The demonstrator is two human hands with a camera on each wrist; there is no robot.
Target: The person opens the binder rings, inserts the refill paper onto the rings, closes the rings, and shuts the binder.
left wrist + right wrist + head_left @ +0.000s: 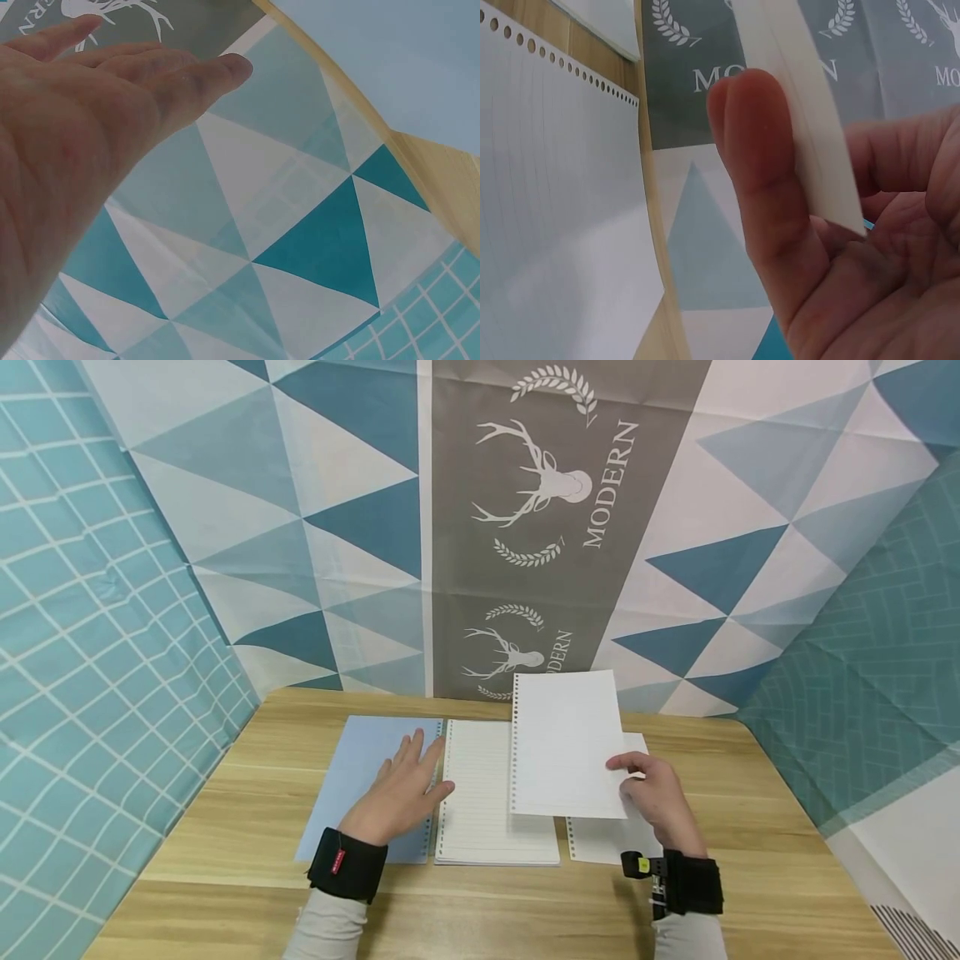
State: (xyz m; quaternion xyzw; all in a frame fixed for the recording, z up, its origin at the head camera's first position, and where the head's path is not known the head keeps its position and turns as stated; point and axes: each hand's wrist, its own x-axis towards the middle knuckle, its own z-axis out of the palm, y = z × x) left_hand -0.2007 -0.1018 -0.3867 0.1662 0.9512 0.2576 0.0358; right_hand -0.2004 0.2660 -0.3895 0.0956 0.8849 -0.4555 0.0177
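Observation:
My right hand pinches the right edge of loose-leaf paper, lifted off the table with its punched holes along the left side. Seen edge-on in the right wrist view, that paper sits between thumb and fingers. More loose-leaf paper lies beneath it on the right. A stack of lined paper lies in the middle. My left hand is held over the blue punched cover, fingers extended, holding nothing. Whether it touches the cover is hard to tell.
The wooden table ends at a patterned cloth backdrop. Tile-print cloth hangs along the left, and teal cloth covers the right side. Both wrists carry black bands.

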